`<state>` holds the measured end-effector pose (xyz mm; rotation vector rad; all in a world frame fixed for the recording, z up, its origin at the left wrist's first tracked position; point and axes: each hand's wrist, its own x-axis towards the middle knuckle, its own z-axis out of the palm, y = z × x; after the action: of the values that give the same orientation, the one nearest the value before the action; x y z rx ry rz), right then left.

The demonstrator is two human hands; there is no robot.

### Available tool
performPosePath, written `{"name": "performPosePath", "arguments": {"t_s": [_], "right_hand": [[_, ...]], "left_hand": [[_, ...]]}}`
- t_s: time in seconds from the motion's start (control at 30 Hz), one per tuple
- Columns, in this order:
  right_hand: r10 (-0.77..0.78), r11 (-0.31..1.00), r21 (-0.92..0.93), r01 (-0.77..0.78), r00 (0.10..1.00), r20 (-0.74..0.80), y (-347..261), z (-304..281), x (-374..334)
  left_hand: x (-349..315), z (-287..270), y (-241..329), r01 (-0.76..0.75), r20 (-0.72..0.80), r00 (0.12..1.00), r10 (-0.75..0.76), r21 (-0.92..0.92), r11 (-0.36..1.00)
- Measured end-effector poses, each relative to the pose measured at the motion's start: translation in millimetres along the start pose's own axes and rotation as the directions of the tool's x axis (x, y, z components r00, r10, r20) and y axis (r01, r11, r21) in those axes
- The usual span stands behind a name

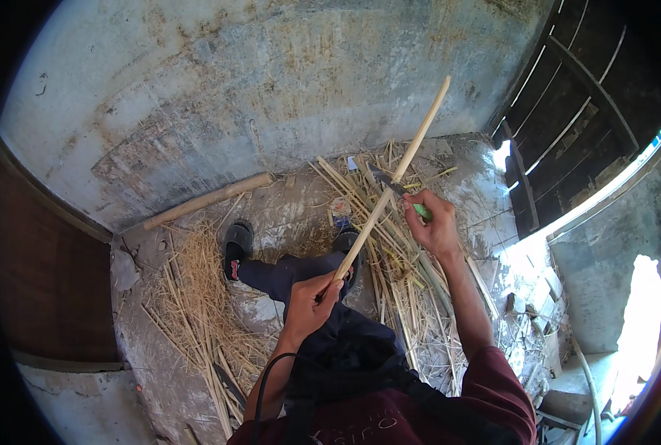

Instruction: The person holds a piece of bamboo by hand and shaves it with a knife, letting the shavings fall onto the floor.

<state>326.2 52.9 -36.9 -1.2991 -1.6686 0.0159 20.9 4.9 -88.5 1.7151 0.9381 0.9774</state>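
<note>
1 pale strip (372, 220), lower end pinched in L hand (308, 305), slants up past R hand (434, 226) gripping knife (384, 179) across it.

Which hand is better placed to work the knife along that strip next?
Probably the right hand: it grips the knife, whose blade is at the pale strip. The left hand is occupied holding the strip's near end.
</note>
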Motion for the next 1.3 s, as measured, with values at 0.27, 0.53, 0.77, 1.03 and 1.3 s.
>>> {"name": "performPosePath", "arguments": {"t_s": [0.27,0.53,0.77,1.03,1.3], "right_hand": [[-0.114,0.993,0.05,0.108,0.984,0.14,-28.4,1.1,-9.7],[-0.155,0.987,-0.013,0.161,0.967,0.201,-21.2,-12.7,5.4],[-0.209,0.978,0.012,0.209,0.973,0.098,-1.8,-19.9,22.9],[-0.122,0.984,-0.128,0.126,0.992,0.042,30.3,-43.2,45.1],[-0.104,0.978,-0.177,0.109,0.994,0.037,46.3,-59.9,69.9]], "left_hand": [[-1.2,-1.0,-1.3,0.045,0.011,0.999,-0.045,-0.025,0.999],[-4.8,-4.2,-3.8,0.018,0.012,1.0,-0.018,0.013,1.0],[-3.9,-1.4,-1.3,-0.009,-0.01,1.0,0.01,0.001,1.0],[-4.7,-1.6,0.1,-0.053,-0.016,0.998,0.054,0.059,0.997],[-2.8,-1.6,1.7,-0.053,0.002,0.999,0.053,0.066,0.996]]}}
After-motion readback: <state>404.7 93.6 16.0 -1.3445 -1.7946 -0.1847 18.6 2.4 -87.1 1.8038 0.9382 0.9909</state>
